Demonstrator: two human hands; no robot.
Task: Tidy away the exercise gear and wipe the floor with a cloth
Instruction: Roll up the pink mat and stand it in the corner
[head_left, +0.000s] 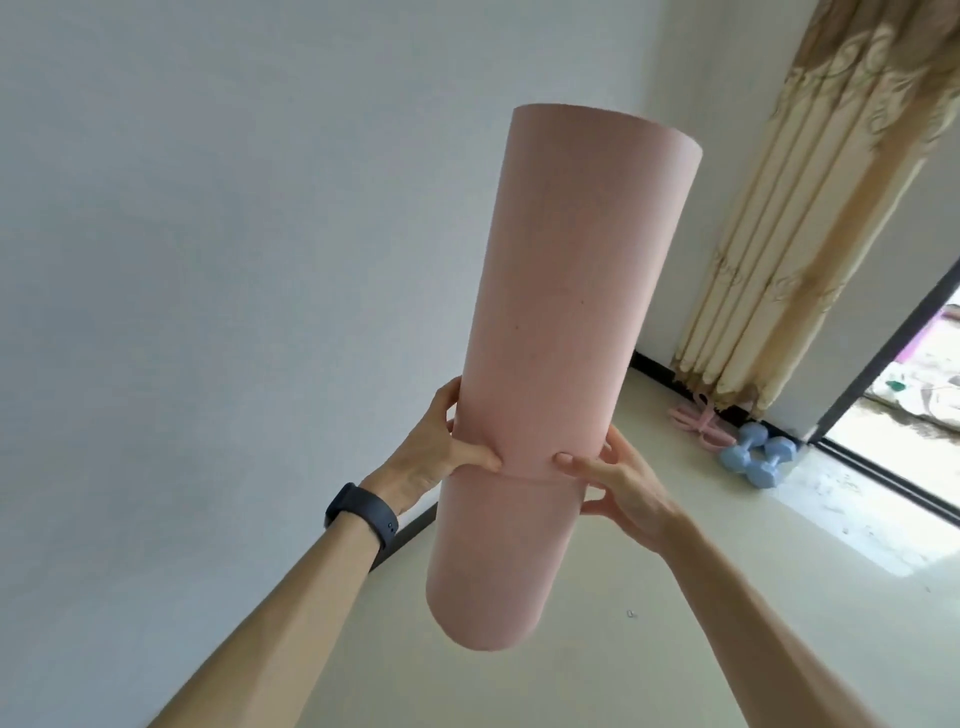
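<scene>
Pink foam mat (566, 338), rolled into a fat tube, held upright in the air near the white wall (208, 234), clear of the floor (753, 525). Left hand (447, 447) and right hand (618, 483) clasp it from either side below the middle, thumbs pressed on the front, fingers wrapped behind. Rolling looks done; stowing not yet. Two blue dumbbells (758, 454) lie by the curtain (810, 208), a pink cord (698, 423) just beside them; parked or waiting, cannot tell. Small speck (632, 613) on the floor. No cloth in sight; wiping looks unstarted.
</scene>
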